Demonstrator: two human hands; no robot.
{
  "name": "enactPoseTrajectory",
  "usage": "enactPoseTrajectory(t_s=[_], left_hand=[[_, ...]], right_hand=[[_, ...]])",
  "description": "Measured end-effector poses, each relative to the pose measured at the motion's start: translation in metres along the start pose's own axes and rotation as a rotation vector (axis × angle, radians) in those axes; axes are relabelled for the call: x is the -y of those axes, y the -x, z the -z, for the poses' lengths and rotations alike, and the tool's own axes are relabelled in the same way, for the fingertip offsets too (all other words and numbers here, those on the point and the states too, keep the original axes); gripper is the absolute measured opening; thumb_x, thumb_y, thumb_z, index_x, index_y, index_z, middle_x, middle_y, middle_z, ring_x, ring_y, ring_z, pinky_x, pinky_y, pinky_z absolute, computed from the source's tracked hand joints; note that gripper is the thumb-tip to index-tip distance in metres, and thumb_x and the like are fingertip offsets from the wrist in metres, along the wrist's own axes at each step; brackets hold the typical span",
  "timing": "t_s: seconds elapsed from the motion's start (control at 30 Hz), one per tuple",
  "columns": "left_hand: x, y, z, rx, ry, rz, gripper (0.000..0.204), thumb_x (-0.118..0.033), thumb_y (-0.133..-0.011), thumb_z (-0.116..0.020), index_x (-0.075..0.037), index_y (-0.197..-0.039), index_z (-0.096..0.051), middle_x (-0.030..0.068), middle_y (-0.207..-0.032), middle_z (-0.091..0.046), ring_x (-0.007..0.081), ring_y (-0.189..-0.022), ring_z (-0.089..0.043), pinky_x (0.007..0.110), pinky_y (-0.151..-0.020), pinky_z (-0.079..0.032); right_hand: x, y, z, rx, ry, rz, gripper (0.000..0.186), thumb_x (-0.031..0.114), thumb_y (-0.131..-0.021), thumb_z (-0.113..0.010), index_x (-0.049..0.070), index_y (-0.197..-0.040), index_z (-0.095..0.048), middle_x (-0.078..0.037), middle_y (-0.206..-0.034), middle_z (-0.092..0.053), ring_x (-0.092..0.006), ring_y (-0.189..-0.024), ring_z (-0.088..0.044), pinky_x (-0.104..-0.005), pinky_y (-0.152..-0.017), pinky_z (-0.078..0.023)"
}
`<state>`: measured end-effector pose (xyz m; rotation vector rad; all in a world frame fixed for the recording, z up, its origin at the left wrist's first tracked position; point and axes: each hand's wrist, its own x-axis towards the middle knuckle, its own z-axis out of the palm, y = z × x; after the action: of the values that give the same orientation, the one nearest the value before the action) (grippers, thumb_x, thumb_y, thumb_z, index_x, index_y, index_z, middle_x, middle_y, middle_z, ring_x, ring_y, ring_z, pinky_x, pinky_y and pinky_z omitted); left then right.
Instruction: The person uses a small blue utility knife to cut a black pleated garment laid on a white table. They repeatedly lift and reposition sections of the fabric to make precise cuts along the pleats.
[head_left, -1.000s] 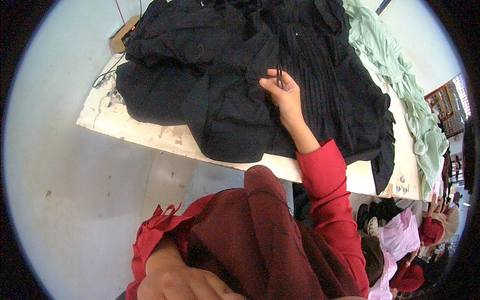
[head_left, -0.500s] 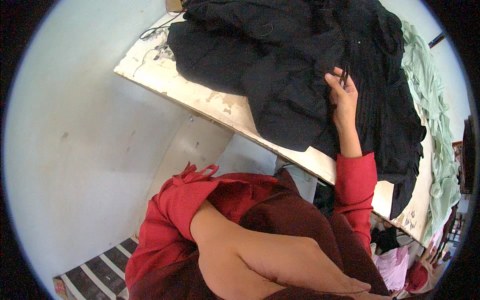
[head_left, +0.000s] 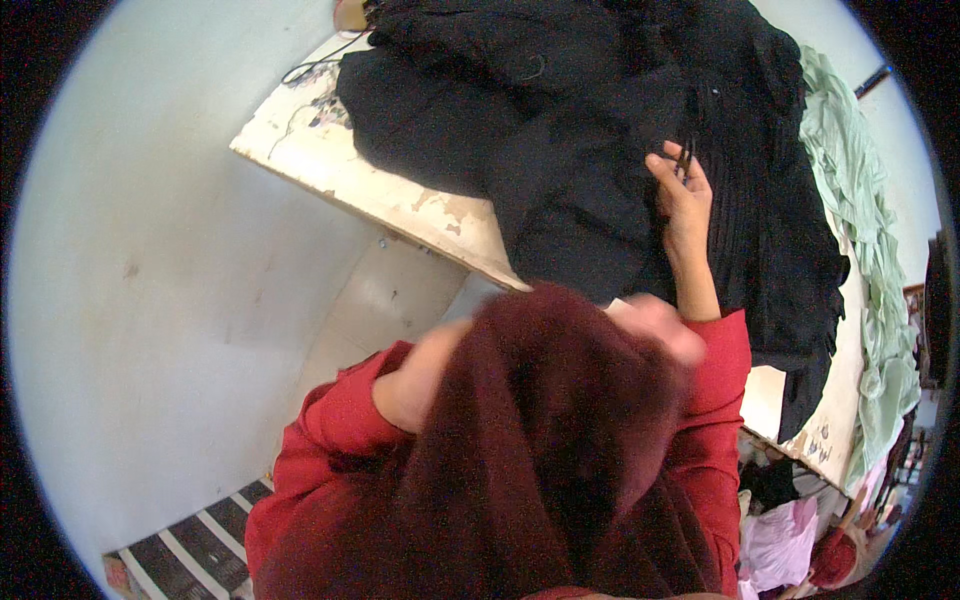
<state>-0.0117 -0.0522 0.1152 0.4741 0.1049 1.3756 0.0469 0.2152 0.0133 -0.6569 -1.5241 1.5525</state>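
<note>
Black pleated cloth (head_left: 580, 130) lies in a large heap over the table. My right hand (head_left: 685, 200) rests on it, closed around small dark thread snips (head_left: 685, 158) whose two points stick up past the fingers. My left arm comes from a red sleeve at the lower left and passes beneath a dark maroon scarf (head_left: 560, 400) that hangs in front of me and is lifted by it. Blurred, part of my left hand (head_left: 660, 328) shows beyond the scarf's right edge, near my right forearm; its fingers cannot be made out.
The pale, worn table (head_left: 420, 205) has peeling patches along its near edge. Light green cloth (head_left: 850, 170) trails along its right side. A dark cord (head_left: 310, 70) lies at the far left corner. Pink cloth (head_left: 780, 540) and another person (head_left: 835, 560) are at lower right.
My left hand has swung up and away from me, raising the maroon scarf, which now covers most of that arm. My right hand stays almost in place with the snips.
</note>
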Motion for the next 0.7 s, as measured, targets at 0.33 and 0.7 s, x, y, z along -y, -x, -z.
enactPoseTrajectory(t_s=[0.33,0.7], left_hand=[[0.010,0.066,0.061,-0.329,-0.388,-0.044,0.045,-0.025,-0.099,-0.038,0.004,-0.133,-0.045,0.0176,-0.135,-0.048,0.0273,-0.125,-0.046,0.038,-0.109,-0.031],[0.129,0.059,0.261,0.179,-2.040,0.000,0.020,-0.030,-0.091,-0.058,-0.012,-0.098,-0.063,0.0073,-0.091,-0.060,0.0263,-0.088,-0.057,0.040,-0.085,-0.043]], right_hand=[[0.004,0.003,-0.002,-0.003,0.017,-0.023,0.034,0.014,-0.077,-0.077,0.006,-0.107,-0.063,0.008,-0.074,-0.058,0.0010,-0.054,-0.040,-0.0173,-0.048,-0.025],[0.001,0.002,-0.005,0.039,0.003,-0.009,0.027,0.013,-0.079,-0.075,0.008,-0.102,-0.062,0.007,-0.079,-0.059,-0.0003,-0.058,-0.043,-0.0174,-0.050,-0.029]])
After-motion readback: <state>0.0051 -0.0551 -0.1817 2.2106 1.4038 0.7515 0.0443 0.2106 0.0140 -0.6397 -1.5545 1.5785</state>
